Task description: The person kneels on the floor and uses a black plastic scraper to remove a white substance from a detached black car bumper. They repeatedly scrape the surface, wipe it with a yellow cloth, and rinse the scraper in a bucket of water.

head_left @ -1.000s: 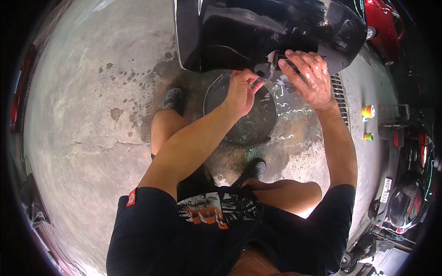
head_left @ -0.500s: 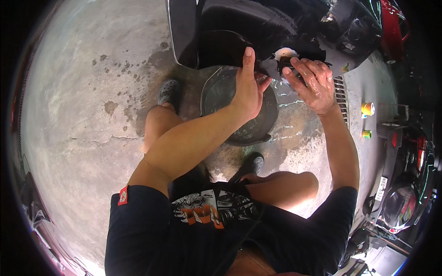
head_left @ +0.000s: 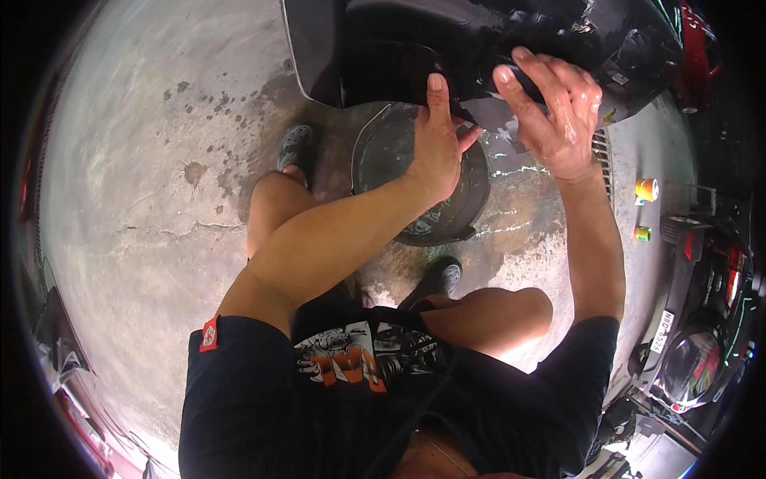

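Note:
A glossy black car bumper (head_left: 399, 40) spans the top of the view, wet in places. My left hand (head_left: 437, 156) holds its lower edge, thumb up against the outer face and the other fingers partly hidden beneath. My wet right hand (head_left: 562, 120) is closed over a small dark pad (head_left: 527, 84), pressed to the bumper's surface; most of the pad is hidden under the fingers. Below the bumper and partly behind my left hand stands a round black tub (head_left: 383, 160) with water in it.
Wet concrete floor (head_left: 159, 239) lies around my feet. A drain grate (head_left: 602, 164) runs at the right, near a yellow-orange can (head_left: 646, 190) and a smaller green-yellow can (head_left: 642, 233). A dark vehicle (head_left: 694, 351) is at the far right, a red car part (head_left: 696, 56) at the upper right.
My right hand has slid up and slightly right over the bumper with the dark pad. The pale patch seen beside the pad earlier is now covered. My left hand keeps its hold.

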Demonstrator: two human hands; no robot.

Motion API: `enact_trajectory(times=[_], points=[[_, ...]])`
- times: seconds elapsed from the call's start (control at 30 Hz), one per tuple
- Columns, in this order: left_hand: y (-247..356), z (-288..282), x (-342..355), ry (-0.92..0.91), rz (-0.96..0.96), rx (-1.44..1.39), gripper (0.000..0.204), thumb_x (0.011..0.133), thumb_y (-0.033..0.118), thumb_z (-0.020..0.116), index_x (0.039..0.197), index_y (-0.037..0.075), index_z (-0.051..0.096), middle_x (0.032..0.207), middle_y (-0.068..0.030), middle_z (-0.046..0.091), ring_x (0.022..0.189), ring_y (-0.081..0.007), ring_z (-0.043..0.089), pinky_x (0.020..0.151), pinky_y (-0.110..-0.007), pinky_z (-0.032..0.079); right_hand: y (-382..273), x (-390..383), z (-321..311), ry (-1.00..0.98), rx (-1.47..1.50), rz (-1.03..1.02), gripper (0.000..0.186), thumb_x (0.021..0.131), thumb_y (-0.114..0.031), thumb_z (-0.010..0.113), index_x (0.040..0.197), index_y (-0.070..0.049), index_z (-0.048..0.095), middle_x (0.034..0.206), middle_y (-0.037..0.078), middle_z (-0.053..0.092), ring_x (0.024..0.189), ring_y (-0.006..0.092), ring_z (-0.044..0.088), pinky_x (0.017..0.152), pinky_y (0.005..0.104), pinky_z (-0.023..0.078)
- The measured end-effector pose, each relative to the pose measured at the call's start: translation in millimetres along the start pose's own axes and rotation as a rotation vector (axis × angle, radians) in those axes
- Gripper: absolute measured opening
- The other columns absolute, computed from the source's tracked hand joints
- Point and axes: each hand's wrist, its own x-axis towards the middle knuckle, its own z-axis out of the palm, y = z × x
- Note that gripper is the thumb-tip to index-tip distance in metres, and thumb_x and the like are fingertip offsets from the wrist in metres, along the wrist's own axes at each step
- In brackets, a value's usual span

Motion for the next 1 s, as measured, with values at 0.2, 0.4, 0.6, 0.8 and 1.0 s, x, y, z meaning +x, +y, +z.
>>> enact_trajectory(times=[0.2, 0.4, 0.6, 0.8, 1.0], points=[[-1.1, -8.2, 4.7, -0.053, 0.015, 0.000, 0.082, 0.097, 0.082, 0.055, 0.134, 0.009, 0.059, 0.124, -0.0012, 0.066, 0.106, -0.0140, 0.064, 0.099, -0.043, 0.059, -4.7, -10.9, -0.8, 0.138, 0.040, -0.011, 0.040, 0.088, -0.013, 0.078, 0.127, -0.022, 0.079, 0.133, 0.001, 0.072, 0.113, 0.0216, 0.065, 0.098, 0.0382, 0.051], [-4.9, -8.4, 5.8, 0.017, 0.035, 0.061, 0.077, 0.100, 0.077, 0.058, 0.135, 0.008, 0.058, 0.125, -0.0027, 0.067, 0.104, -0.0141, 0.066, 0.095, -0.044, 0.061, -11.6, -25.9, 2.8, -0.046, 0.007, 0.062, 0.047, 0.083, -0.015, 0.080, 0.129, -0.023, 0.079, 0.132, -0.001, 0.072, 0.114, 0.0194, 0.064, 0.097, 0.0362, 0.051], [-9.3, -4.5, 10.1, 0.017, 0.110, 0.092, 0.071, 0.100, 0.070, 0.065, 0.133, 0.007, 0.059, 0.115, -0.0029, 0.067, 0.101, -0.0148, 0.067, 0.092, -0.046, 0.065, -16.8, -28.3, 3.4, 0.132, 0.006, 0.078, 0.047, 0.083, -0.015, 0.080, 0.129, -0.024, 0.079, 0.131, -0.001, 0.072, 0.112, 0.0189, 0.064, 0.095, 0.0356, 0.051], [-5.5, -10.9, 12.5, -0.003, 0.134, 0.164, 0.073, 0.098, 0.069, 0.068, 0.131, 0.005, 0.061, 0.117, -0.0056, 0.069, 0.096, -0.0173, 0.070, 0.090, -0.047, 0.066, -12.3, -28.5, 8.1, 0.092, 0.004, 0.095, 0.052, 0.078, -0.009, 0.078, 0.128, -0.022, 0.079, 0.133, 0.002, 0.071, 0.112, 0.0223, 0.065, 0.093, 0.0386, 0.051], [-8.2, -11.2, 14.3, -0.046, 0.103, 0.136, 0.076, 0.097, 0.071, 0.069, 0.131, 0.003, 0.061, 0.118, -0.0069, 0.069, 0.099, -0.0191, 0.070, 0.091, -0.049, 0.066, -13.0, -24.4, 10.9, 0.193, 0.025, 0.111, 0.042, 0.085, -0.011, 0.079, 0.126, -0.021, 0.080, 0.130, 0.003, 0.073, 0.110, 0.0224, 0.066, 0.091, 0.0382, 0.052]])
